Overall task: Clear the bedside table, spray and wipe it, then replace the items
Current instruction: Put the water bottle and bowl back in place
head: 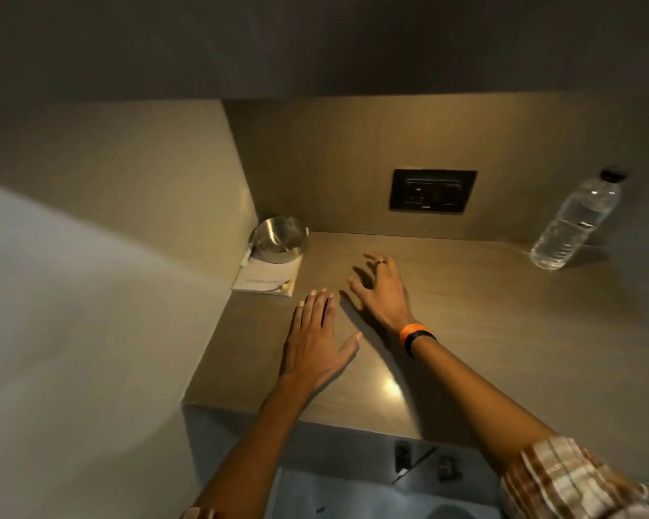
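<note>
The bedside table (465,331) is a brown wood-grain top set in a corner. In its back left corner a small metal bowl (280,239) stands on a white notepad (266,277) with a pen lying on it. A clear plastic water bottle (574,222) with a dark cap stands at the back right. My left hand (315,339) hovers flat over the table, fingers together, empty. My right hand (381,290), with a ring and an orange wristband, reaches forward with fingers spread, holding nothing, just right of the notepad.
A dark socket panel (432,191) sits in the back wall above the table. A plain wall (109,219) closes off the left side. Below the table's front edge lies a bluish floor (353,496) with small dark objects.
</note>
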Demonstrator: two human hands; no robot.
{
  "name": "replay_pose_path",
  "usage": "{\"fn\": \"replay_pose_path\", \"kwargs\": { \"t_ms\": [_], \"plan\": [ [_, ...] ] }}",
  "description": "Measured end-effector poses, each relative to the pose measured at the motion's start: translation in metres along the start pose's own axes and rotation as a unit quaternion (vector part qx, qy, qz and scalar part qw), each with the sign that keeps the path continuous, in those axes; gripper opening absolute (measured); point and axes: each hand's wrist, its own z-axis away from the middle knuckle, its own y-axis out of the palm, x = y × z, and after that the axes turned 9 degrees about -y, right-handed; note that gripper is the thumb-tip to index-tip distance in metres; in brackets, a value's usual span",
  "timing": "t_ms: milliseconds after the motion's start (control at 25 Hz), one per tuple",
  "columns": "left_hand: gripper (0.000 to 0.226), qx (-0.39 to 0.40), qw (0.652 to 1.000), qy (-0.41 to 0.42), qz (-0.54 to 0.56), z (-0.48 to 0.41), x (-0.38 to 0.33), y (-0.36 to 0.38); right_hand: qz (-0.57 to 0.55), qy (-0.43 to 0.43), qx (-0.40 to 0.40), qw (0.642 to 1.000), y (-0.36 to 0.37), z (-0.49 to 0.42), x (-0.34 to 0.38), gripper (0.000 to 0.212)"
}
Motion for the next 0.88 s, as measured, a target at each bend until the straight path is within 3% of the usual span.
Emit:
{"fn": "replay_pose_path", "kwargs": {
  "t_ms": [200,440,600,880],
  "plan": [
    [0.098,0.017,0.999,-0.004,-0.031,0.001,0.038,-0.011,0.039,-0.036,0.096,0.994,0.077,-0.054,0.057,0.058],
    [0.102,0.015,0.999,0.013,-0.049,-0.005,0.042,-0.004,0.092,-0.025,0.046,0.994,0.106,-0.08,0.069,0.035],
    [0.096,-0.004,0.999,0.0,-0.046,-0.005,0.036,-0.004,0.051,0.028,-0.013,0.998,0.067,-0.053,0.047,0.034],
    [0.093,0.065,0.996,0.048,-0.026,-0.026,-0.043,0.008,0.099,0.18,-0.129,0.97,-0.063,0.017,-0.047,0.034]
  ]
}}
